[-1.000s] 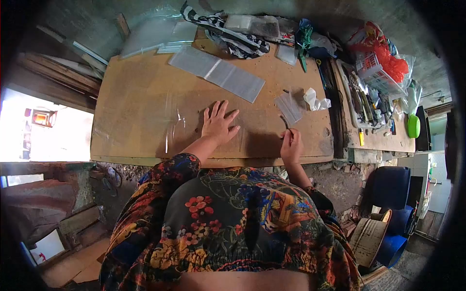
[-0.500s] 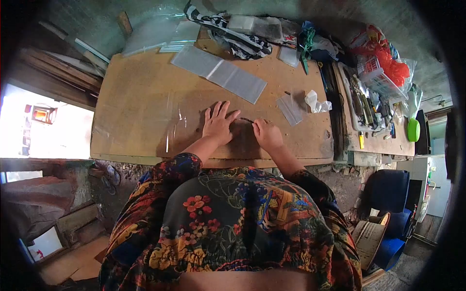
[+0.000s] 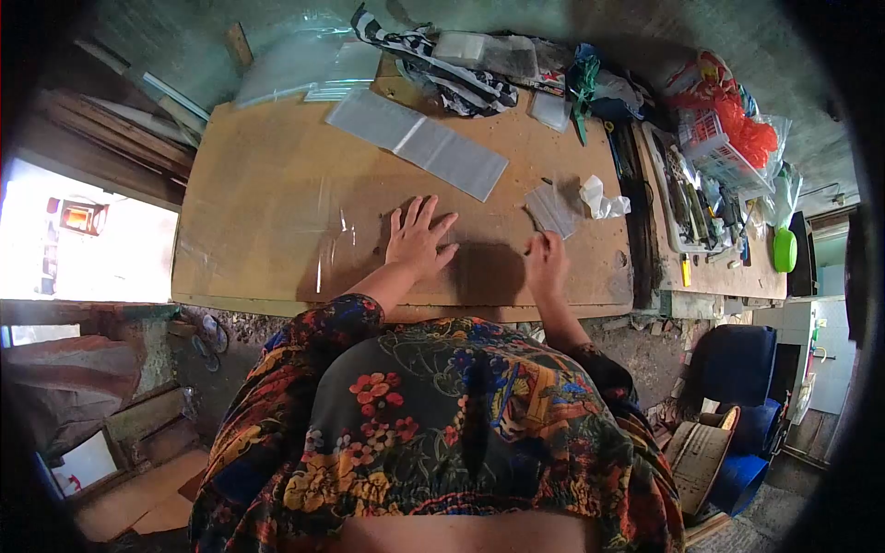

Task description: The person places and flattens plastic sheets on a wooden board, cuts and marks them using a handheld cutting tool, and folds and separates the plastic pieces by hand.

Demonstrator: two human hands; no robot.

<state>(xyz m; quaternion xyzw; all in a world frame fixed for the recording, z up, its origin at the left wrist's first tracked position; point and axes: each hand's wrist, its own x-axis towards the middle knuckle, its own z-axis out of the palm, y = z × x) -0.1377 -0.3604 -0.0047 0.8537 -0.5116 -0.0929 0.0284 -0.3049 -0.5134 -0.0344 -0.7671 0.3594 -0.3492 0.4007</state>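
Observation:
My left hand [image 3: 419, 245] lies flat on a clear plastic sheet [image 3: 321, 241], its fingers spread. The sheet rests on the wooden tabletop [image 3: 249, 157], and glints of light show on it. To the right, my right hand [image 3: 547, 264] is closed near the table's front part. A thin dark strip-like tool [image 3: 532, 221] sticks up from its fingers; its exact kind I cannot make out. Just beyond that hand lies a small clear plastic piece [image 3: 553, 210], with crumpled white paper [image 3: 604, 197] beside it. A long translucent plastic strip [image 3: 452, 166] lies farther back.
Stacked clear sheets [image 3: 304, 69] and a black-and-white cloth [image 3: 461, 83] sit along the back. At right are a tool tray [image 3: 687, 198], a white basket [image 3: 724, 152] with red plastic, a yellow-handled cutter [image 3: 685, 269] and a green container [image 3: 784, 248]. A blue chair [image 3: 737, 364] stands lower right.
My right hand has moved to the right, away from my left hand, carrying the thin dark tool. My left hand stays pressed in place, its thumb now visible lower down.

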